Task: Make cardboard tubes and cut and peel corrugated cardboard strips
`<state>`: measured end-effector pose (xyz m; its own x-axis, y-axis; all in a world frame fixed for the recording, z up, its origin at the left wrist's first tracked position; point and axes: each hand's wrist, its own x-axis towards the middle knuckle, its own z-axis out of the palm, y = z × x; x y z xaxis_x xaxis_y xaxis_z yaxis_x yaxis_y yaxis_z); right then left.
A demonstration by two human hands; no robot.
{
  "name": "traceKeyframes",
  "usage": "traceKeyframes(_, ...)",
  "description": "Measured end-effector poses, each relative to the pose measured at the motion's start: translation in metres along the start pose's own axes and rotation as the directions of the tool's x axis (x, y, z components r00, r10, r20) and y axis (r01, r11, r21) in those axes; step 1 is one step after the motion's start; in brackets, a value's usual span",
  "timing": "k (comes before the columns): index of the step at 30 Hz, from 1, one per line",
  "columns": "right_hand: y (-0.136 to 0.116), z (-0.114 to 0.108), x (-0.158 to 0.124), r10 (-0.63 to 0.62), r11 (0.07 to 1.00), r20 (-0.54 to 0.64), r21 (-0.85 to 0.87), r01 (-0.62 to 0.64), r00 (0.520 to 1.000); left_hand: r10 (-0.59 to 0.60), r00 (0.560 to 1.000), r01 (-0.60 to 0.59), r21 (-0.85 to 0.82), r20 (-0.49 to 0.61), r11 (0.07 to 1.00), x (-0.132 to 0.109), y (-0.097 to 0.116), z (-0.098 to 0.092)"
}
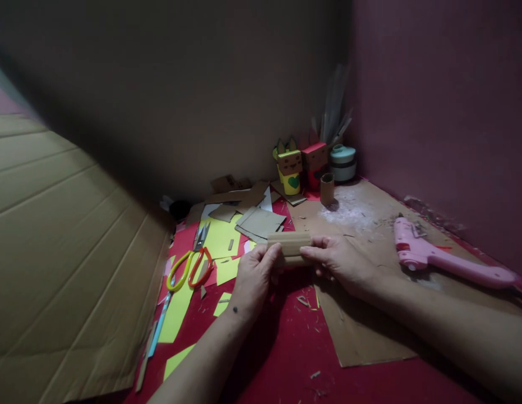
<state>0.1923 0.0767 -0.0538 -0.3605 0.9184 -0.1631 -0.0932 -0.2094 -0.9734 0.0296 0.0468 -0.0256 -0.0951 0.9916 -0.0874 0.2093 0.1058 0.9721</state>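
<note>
Between my two hands is a small piece of cardboard (289, 244) with creases running across it, held above the red table surface. My left hand (257, 275) pinches its left end, thumb in front. On the right end, my right hand (340, 259) grips it with the thumb across the front and the fingers behind. The fingers behind the piece are partly hidden. Just beyond it lie flat grey cardboard pieces (261, 223). Scissors (192, 264) with one yellow and one orange handle rest on yellow paper (221, 238) to the left.
A pink glue gun (449, 264) lies on a cardboard sheet (370, 336) at right. Behind stand a yellow cardboard figure (290, 171), a red one (315, 160), a cardboard tube (327, 189) and a teal-lidded pot (343, 164). A large cardboard panel (75, 269) leans at left.
</note>
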Motion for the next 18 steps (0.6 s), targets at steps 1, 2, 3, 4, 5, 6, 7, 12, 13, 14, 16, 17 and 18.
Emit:
traceKeyframes(1, -0.0005, -0.0015, 0.0001, 0.021, 1.000, -0.005, -0.014, -0.021, 1.000, 0.020, 0.999, -0.020, 0.001, 0.027, 1.000, -0.0006, 0.0016, -0.0003)
traceKeyframes(2, -0.0010, -0.0028, 0.0001, 0.032, 0.999, -0.006, -0.019, -0.032, 0.999, 0.049, 0.997, -0.049, -0.010, 0.058, 0.999, -0.0012, 0.0030, -0.0007)
traceKeyframes(3, -0.0015, -0.0040, 0.0001, 0.033, 0.999, -0.002, -0.015, -0.033, 0.999, 0.085, 0.992, -0.083, -0.031, 0.088, 0.996, -0.0019, 0.0041, -0.0012)
traceKeyframes(4, -0.0019, -0.0048, 0.0000, 0.034, 0.999, 0.008, -0.002, -0.034, 0.999, 0.123, 0.986, -0.118, -0.052, 0.116, 0.992, -0.0026, 0.0046, -0.0016)
traceKeyframes(5, -0.0022, -0.0054, -0.0001, 0.036, 0.999, 0.023, 0.019, -0.036, 0.999, 0.159, 0.978, -0.151, -0.067, 0.138, 0.986, -0.0034, 0.0047, -0.0019)
traceKeyframes(6, -0.0024, -0.0057, -0.0002, 0.038, 0.998, 0.037, 0.040, -0.040, 0.999, 0.186, 0.971, -0.177, -0.074, 0.152, 0.981, -0.0042, 0.0043, -0.0022)
traceKeyframes(7, -0.0025, -0.0058, -0.0004, 0.040, 0.997, 0.049, 0.060, -0.043, 0.998, 0.203, 0.966, -0.193, -0.074, 0.160, 0.978, -0.0049, 0.0035, -0.0025)
traceKeyframes(12, -0.0012, -0.0064, 0.0001, 0.027, 0.995, 0.083, 0.097, -0.035, 0.996, 0.161, 0.973, -0.139, -0.140, 0.166, 0.980, -0.0045, 0.0002, -0.0035)
traceKeyframes(13, -0.0008, -0.0067, 0.0006, 0.027, 0.995, 0.086, 0.097, -0.035, 0.996, 0.146, 0.975, -0.121, -0.148, 0.167, 0.981, -0.0037, 0.0004, -0.0038)
traceKeyframes(14, -0.0005, -0.0071, 0.0012, 0.031, 0.994, 0.084, 0.101, -0.040, 0.996, 0.133, 0.976, -0.109, -0.146, 0.172, 0.983, -0.0029, 0.0007, -0.0040)
traceKeyframes(16, -0.0002, -0.0078, 0.0025, 0.048, 0.990, 0.065, 0.128, -0.056, 0.997, 0.122, 0.971, -0.098, -0.122, 0.207, 0.988, -0.0018, 0.0017, -0.0042)
traceKeyframes(17, -0.0002, -0.0082, 0.0031, 0.058, 0.987, 0.050, 0.145, -0.064, 0.997, 0.122, 0.966, -0.099, -0.109, 0.226, 0.989, -0.0016, 0.0021, -0.0041)
traceKeyframes(18, -0.0003, -0.0086, 0.0037, 0.065, 0.985, 0.035, 0.159, -0.069, 0.997, 0.125, 0.963, -0.104, -0.099, 0.240, 0.990, -0.0018, 0.0023, -0.0038)
